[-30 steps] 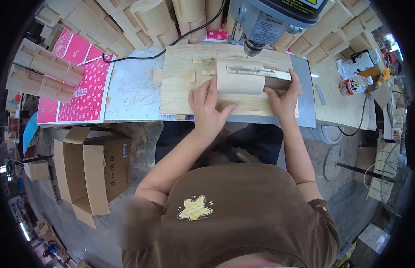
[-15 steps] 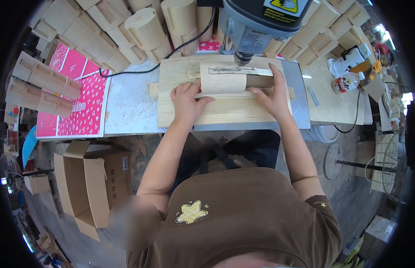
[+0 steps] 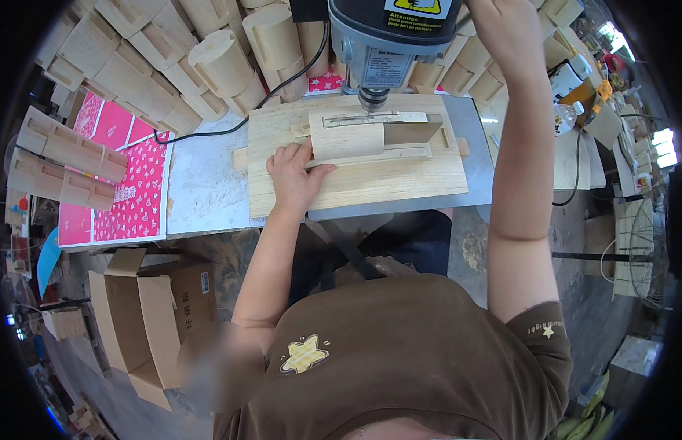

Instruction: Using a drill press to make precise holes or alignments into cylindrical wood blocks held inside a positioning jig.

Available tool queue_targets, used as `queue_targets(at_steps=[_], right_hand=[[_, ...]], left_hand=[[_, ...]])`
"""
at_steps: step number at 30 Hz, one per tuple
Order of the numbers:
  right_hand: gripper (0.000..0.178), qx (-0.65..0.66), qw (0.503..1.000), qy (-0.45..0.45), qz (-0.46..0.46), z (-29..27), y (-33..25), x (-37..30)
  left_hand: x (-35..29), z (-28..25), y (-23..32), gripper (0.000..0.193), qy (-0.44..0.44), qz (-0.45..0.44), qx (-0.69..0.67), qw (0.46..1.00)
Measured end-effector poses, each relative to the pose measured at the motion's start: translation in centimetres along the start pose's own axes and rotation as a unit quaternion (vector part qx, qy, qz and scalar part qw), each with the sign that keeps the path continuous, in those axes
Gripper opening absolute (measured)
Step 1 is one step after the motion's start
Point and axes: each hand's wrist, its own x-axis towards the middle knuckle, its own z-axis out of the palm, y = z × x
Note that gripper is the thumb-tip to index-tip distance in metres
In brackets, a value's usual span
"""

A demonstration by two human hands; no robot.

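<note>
A pale wooden block (image 3: 348, 143), rounded and hollowed out, lies in a wooden jig on a flat board (image 3: 385, 180). My left hand (image 3: 292, 174) grips the block's left end, fingers curled at its side and thumb along the front. Over a narrow slot in the block's top stands the chuck (image 3: 373, 97) of a grey-blue drill press (image 3: 388, 55), its tip just above or at the wood; I cannot tell if it touches. Up at the right of the press is my right hand (image 3: 506, 33), its fingers cut off by the top edge.
Stacked wooden pieces (image 3: 223, 66) crowd the back of the table, and others (image 3: 69, 161) stand on pink printed sheets (image 3: 139, 194) at the left. A black cable (image 3: 231, 116) crosses the table. At the right is a plastic bottle (image 3: 567, 117). An opened cardboard box (image 3: 154, 315) sits on the floor.
My right hand has let go of the block's right end and risen to the side of the drill press. My left hand stays at the block's left end. The view has shifted slightly.
</note>
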Motion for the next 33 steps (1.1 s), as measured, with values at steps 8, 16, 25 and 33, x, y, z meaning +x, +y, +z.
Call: queue_targets(at_steps=[8, 16, 25, 33], right_hand=[[0.011, 0.056, 0.995, 0.069, -0.046, 3.0, 1.1, -12.8], [0.007, 0.121, 0.976, 0.15, -0.104, 8.8, 5.6, -15.2], [0.038, 0.047, 0.99, 0.114, -0.073, 0.4, -0.3, -3.5], [0.035, 0.005, 0.999, 0.044, -0.03, 2.1, 2.9, 2.4]], left_hand=[[-0.1, 0.2, -0.7, 0.055, -0.027, -0.028, -0.063, 0.997], [0.0, 0.4, -0.4, 0.055, -0.014, -0.02, -0.064, 0.998], [0.3, 0.3, 1.1, 0.055, -0.027, -0.011, -0.01, 1.0], [0.6, 2.2, 2.7, 0.054, -0.036, -0.005, -0.02, 0.999]])
